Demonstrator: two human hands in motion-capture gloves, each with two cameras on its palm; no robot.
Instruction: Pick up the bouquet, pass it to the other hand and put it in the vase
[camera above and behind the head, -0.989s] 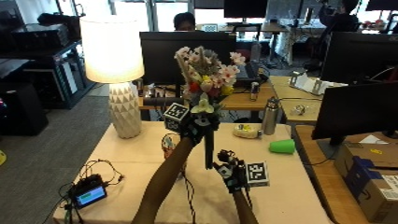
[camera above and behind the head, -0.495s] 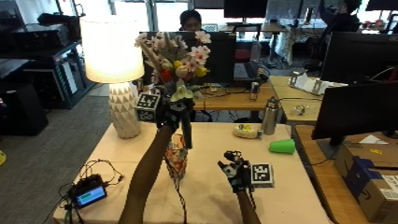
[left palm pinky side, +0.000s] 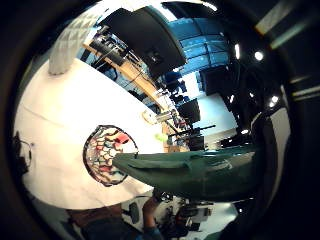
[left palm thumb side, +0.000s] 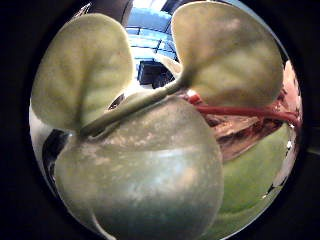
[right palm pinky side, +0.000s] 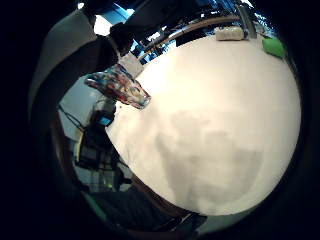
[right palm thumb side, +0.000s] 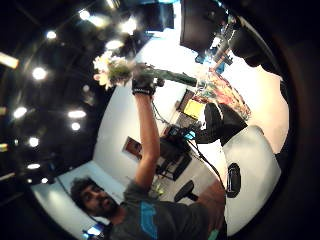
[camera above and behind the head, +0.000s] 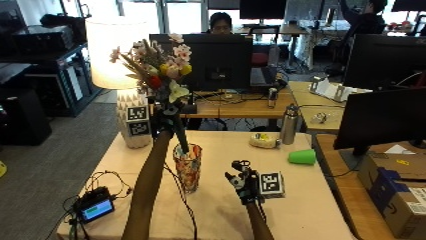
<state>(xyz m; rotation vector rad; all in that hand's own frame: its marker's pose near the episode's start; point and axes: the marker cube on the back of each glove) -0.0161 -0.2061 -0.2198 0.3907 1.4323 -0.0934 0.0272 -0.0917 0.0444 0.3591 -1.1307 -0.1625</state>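
Observation:
My left hand (camera above and behind the head: 167, 113) is raised high and grips the stems of a bouquet (camera above and behind the head: 157, 62) of pink, white, yellow and red flowers. The dark green stems slant down, and their tips are at the mouth of the colourful patterned glass vase (camera above and behind the head: 188, 169) standing on the pale table (camera above and behind the head: 299, 210). The left little finger side palm view looks down on the vase (left palm pinky side: 104, 155) with the stems (left palm pinky side: 200, 172) across it. Leaves (left palm thumb side: 140, 165) fill the thumb side view. My right hand (camera above and behind the head: 243, 183) hovers low over the table to the right of the vase, fingers relaxed, holding nothing.
A white lamp (camera above and behind the head: 136, 127) stands at the table's back left. A green cup (camera above and behind the head: 303, 156), a steel bottle (camera above and behind the head: 288, 125) and a pale roll (camera above and behind the head: 265, 141) sit at the back right. A small device (camera above and behind the head: 95, 206) with cables lies front left. Cardboard boxes (camera above and behind the head: 393, 192) are at the right.
My left hand has carried the bouquet leftwards and its stem ends now reach the vase's mouth. The right hand has stayed low over the table.

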